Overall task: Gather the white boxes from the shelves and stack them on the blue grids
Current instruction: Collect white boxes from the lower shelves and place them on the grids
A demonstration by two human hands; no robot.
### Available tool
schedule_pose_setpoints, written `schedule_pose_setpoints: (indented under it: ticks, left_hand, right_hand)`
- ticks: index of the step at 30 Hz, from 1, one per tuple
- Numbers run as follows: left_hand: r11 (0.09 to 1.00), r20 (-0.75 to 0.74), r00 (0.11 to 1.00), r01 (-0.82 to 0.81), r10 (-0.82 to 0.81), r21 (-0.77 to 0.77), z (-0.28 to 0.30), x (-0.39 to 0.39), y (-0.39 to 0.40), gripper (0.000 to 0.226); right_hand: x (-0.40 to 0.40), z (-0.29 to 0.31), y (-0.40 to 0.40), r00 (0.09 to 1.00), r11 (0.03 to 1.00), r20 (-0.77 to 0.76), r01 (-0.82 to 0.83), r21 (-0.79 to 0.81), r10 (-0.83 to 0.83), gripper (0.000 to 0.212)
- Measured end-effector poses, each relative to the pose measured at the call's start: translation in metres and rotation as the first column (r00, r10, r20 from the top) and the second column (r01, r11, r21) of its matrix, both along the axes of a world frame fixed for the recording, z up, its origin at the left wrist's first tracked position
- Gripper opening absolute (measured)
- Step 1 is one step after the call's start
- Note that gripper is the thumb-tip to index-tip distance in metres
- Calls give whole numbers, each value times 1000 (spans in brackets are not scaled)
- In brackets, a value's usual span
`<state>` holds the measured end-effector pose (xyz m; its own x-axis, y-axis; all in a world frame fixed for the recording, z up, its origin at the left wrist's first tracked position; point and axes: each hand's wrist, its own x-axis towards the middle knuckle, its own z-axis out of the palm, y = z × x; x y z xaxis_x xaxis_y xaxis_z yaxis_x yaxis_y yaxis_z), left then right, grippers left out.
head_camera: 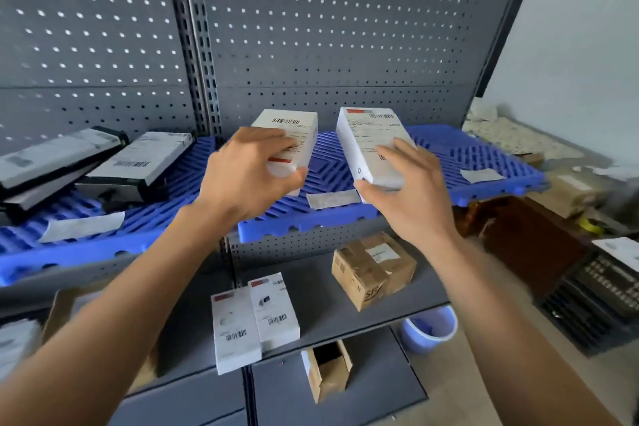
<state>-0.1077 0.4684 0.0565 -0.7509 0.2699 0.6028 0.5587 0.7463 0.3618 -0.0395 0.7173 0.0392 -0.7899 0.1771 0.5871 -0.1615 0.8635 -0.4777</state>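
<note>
Blue grid (449,162); hands hold white boxes (373,145) lengthwise.

I see a grey pegboard (328,28) backing the rack, split by a slotted upright (198,45). At far left, black-edged flat cases (138,162) lie overlapping one another. On the grey lower shelf a taped cardboard box (373,268) sits tilted. Below it an open carton (326,368) stands on end. On the floor I make out a pale blue bucket (428,328), and to the right a brown box (522,235) near a dark crate (601,301).
</note>
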Motion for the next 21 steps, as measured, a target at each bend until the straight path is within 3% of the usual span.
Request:
schedule_pose_setpoints:
  ticks: [3,13,18,21]
  left_hand:
    - [997,37,997,-68,69,-24,2,-13,4,53]
    - [976,72,978,-188,197,-113,4,-35,15,27]
    - [958,101,964,-225,245,-176,-9,-40,13,29]
    - [952,80,967,-220,242,-214,-12,-38,13,41]
  right_hand:
    - [-29,4,2,998,999,25,-49,14,49,64]
    - [-91,-1,0,990,994,104,-100,36,96,73]
    - [-103,-6,-1,984,989,170,-82,123,60,78]
    - [-104,-10,-3,980,982,190,-84,169,51,77]
